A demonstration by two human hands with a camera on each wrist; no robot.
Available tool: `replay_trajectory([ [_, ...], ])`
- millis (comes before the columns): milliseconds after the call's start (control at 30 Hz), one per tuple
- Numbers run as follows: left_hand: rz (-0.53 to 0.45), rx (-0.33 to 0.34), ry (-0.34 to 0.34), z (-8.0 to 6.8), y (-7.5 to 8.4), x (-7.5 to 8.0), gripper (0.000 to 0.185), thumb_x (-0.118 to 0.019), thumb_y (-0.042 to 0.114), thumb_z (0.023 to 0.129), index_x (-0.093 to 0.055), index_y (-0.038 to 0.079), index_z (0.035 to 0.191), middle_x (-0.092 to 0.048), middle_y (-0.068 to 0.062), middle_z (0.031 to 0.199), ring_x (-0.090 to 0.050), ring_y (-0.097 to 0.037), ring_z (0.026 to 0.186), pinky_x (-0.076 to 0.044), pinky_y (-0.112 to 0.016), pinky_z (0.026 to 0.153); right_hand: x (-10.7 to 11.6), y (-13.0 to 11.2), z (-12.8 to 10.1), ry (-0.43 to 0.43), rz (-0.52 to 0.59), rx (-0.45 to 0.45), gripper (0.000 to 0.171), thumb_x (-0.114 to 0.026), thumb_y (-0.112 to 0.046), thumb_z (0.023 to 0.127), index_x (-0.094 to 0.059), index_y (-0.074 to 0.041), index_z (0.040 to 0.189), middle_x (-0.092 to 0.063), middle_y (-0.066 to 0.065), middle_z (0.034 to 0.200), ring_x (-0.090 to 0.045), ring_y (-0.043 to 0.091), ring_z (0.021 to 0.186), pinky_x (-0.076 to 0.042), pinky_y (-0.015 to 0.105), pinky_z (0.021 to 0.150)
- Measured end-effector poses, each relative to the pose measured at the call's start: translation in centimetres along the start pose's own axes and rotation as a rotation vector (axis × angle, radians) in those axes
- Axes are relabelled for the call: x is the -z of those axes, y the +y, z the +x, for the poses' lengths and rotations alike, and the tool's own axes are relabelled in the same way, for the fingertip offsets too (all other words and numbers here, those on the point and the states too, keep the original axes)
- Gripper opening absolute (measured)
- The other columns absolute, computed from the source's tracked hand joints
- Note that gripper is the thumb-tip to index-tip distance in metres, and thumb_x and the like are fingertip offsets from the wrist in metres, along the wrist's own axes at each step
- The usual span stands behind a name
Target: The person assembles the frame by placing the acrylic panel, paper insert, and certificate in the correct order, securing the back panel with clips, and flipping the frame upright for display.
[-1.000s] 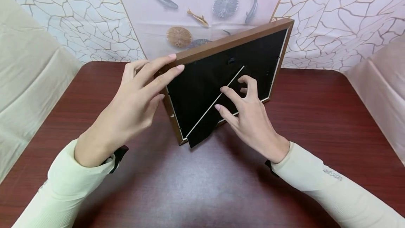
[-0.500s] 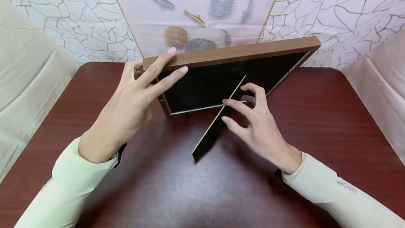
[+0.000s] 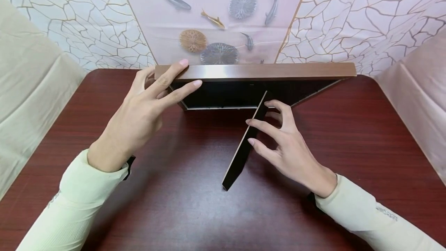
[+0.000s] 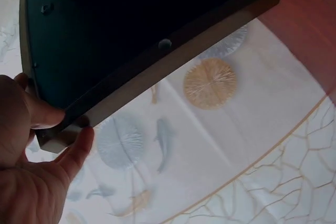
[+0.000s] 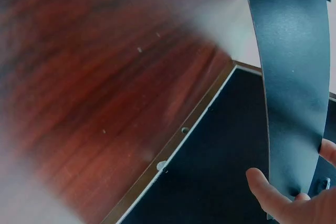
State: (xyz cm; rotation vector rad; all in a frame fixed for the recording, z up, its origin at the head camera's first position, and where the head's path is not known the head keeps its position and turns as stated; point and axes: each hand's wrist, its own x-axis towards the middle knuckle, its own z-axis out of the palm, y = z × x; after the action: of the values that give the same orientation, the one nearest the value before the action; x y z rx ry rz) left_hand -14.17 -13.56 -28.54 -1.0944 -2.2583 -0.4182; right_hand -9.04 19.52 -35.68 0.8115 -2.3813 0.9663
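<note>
Presently upright on the table [image 3: 195, 212]: picture frame [image 3: 256, 71], back side toward the viewer, top edge level, bottom edge resting on the dark red wood near the far side. Left hand [image 3: 139, 117] at the frame's upper left corner, fingers [image 3: 175, 72] laid over the top edge, thumb [image 4: 44, 116] pressed against the black backing board; corner pinched between thumb and fingers, as confirmed by the left wrist view. Right hand [image 3: 287, 148] at the stand [image 3: 245, 142], a black flap swung out from the backing toward the viewer, its lower tip down on the table. Fingertips [image 3: 249, 122] curled against the flap's right face, thumb behind it; in the right wrist view, flap [image 5: 291, 82] gripped near its hinged end. Behind the frame: cloth [image 3: 216, 14] printed with fish and round discs, hung against a crackle-pattern backdrop [image 3: 366, 14]. Pale green sleeves [image 3: 74, 204] on both forearms.
</note>
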Motion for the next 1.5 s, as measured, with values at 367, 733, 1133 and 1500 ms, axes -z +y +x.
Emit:
replay_trajectory([
  [367,0.036,-0.011,0.063,-0.3,-0.4,-0.7,0.067,-0.046,-0.018,0.094,-0.060,0.018,0.149,-0.048,-0.014,0.162,-0.049,-0.054,0.129,-0.037,-0.057,0.120,0.7,-0.1,-0.3,-0.061,-0.083,-0.012,0.041,-0.076,-0.025,0.097,-0.069,-0.017,0.136,-0.037,0.023,0.155,-0.059,0.039,0.127,-0.051,0.051,0.103],
  [733,0.169,0.152,0.184,-0.3,4.3,-1.3,0.061,-0.056,-0.005,0.087,-0.060,0.013,0.146,-0.055,-0.020,0.147,-0.044,-0.054,0.139,-0.046,-0.072,0.095,7.8,-1.1,1.9,0.624,-0.204,0.131,0.031,-0.069,-0.023,0.093,-0.079,0.004,0.105,-0.072,0.028,0.105,-0.063,0.045,0.096,-0.047,0.017,0.101],
  [1133,0.290,0.165,0.224,1.2,5.9,-2.4,0.054,-0.057,0.000,0.091,-0.061,0.011,0.143,-0.058,-0.018,0.135,-0.049,-0.048,0.129,-0.045,-0.065,0.098,13.3,3.5,2.6,0.244,-0.057,-0.245,0.040,-0.068,-0.001,0.097,-0.068,-0.004,0.137,-0.067,-0.013,0.128,-0.064,-0.006,0.109,-0.047,0.006,0.097],
  [1500,0.128,0.272,0.140,2.0,3.8,-2.0,0.049,-0.057,0.008,0.100,-0.059,0.014,0.149,-0.054,-0.023,0.136,-0.048,-0.049,0.127,-0.047,-0.066,0.091,13.3,2.4,0.7,0.216,0.104,-0.330,0.043,-0.067,0.013,0.092,-0.068,-0.002,0.132,-0.071,-0.006,0.121,-0.068,0.005,0.106,-0.052,0.010,0.094],
])
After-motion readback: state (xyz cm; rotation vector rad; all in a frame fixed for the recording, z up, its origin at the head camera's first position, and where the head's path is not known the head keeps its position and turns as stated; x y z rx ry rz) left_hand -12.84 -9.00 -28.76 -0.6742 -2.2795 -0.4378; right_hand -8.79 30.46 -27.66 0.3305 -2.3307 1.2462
